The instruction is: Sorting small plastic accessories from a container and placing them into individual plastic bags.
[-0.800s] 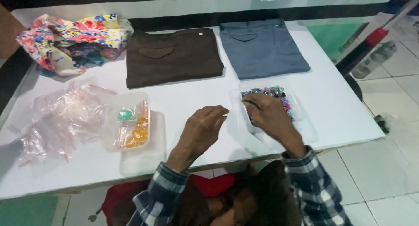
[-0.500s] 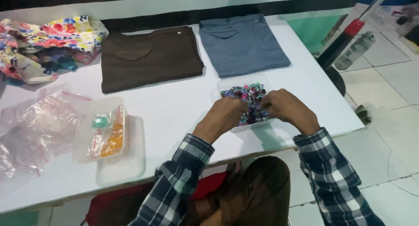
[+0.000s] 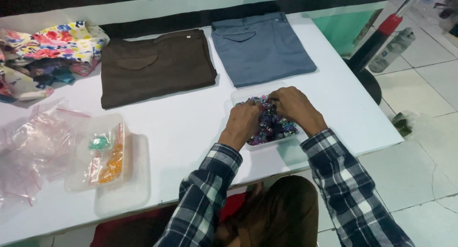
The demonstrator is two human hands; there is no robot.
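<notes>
Beads (image 3: 272, 123) lying in clear tray (image 3: 238, 95) at table's (image 3: 191, 127) four o'clock | left hand (image 3: 244, 123) digging in, fingers curled, grip unclear | right hand (image 3: 295, 107) pressing alongside, likewise unclear | risk: tray sitting near edge, beads spilling if nudged.

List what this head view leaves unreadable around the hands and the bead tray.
- Fingertips of left hand and right hand: buried among the beads, grip unclear.
- Single beads: too small.
- Clear tray: mostly covered by both hands.
- Floral cloth: cut by the left edge.
</notes>
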